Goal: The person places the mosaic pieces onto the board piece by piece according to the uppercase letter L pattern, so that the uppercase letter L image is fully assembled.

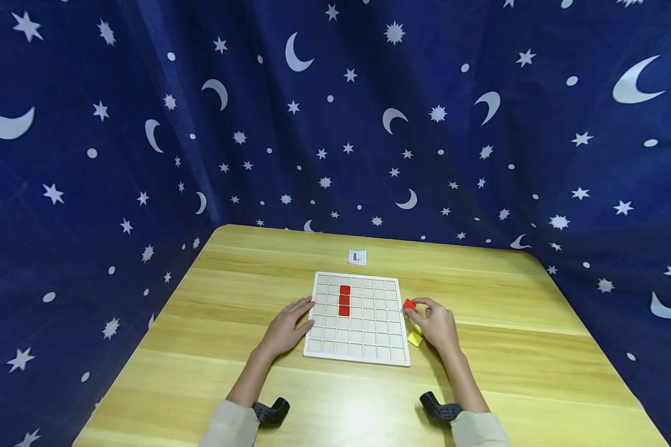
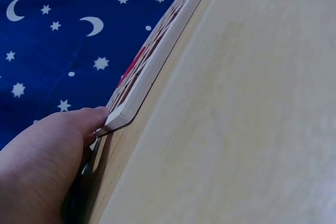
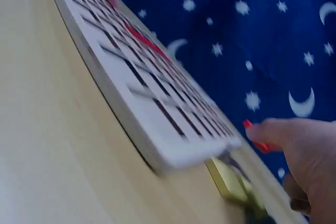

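My left hand (image 1: 284,329) and right hand (image 1: 437,324) are at a big wooden table (image 1: 514,335). The left one, fingers loose, touches the left edge of a white grid board (image 1: 370,331). Behind it lies a little grid card (image 1: 357,257). Three red tiles (image 1: 344,300) sit in a line on the board. Yellow tiles (image 1: 415,339) lie just right of it. There, my right hand pinches one more red tile (image 1: 409,305).
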`<move>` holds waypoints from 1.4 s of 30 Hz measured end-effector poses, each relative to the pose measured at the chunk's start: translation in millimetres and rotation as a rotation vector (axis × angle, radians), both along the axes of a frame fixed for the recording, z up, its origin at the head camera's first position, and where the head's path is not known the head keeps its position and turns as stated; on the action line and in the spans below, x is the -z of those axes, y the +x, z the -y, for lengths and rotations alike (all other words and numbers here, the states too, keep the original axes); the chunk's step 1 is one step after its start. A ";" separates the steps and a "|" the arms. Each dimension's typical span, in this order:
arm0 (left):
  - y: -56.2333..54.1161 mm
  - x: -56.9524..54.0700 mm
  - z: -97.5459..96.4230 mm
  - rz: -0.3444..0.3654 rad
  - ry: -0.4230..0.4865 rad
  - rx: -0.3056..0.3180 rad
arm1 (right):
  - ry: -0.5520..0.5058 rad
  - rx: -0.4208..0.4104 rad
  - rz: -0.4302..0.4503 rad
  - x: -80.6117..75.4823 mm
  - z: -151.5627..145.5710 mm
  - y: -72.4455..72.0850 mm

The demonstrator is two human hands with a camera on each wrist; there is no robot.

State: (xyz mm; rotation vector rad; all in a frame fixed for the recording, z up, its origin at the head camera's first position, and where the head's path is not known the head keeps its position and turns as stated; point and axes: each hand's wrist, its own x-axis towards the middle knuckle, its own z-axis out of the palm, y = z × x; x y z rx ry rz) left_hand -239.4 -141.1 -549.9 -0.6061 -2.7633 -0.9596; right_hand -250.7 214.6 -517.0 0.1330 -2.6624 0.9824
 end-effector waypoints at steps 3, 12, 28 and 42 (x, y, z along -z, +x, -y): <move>-0.3 -0.9 0.2 -0.002 0.006 -0.004 | -0.019 -0.159 -0.034 -1.9 27.2 5.0; -2.0 -0.1 -3.9 -0.004 0.002 0.004 | 0.068 -0.351 -0.117 4.3 91.0 13.6; -2.2 -1.3 -5.0 0.016 -0.007 -0.006 | 0.100 -0.316 -0.115 6.5 107.1 15.1; -0.1 0.4 -0.1 -0.012 0.008 0.002 | -0.026 0.000 -0.105 9.8 6.1 29.4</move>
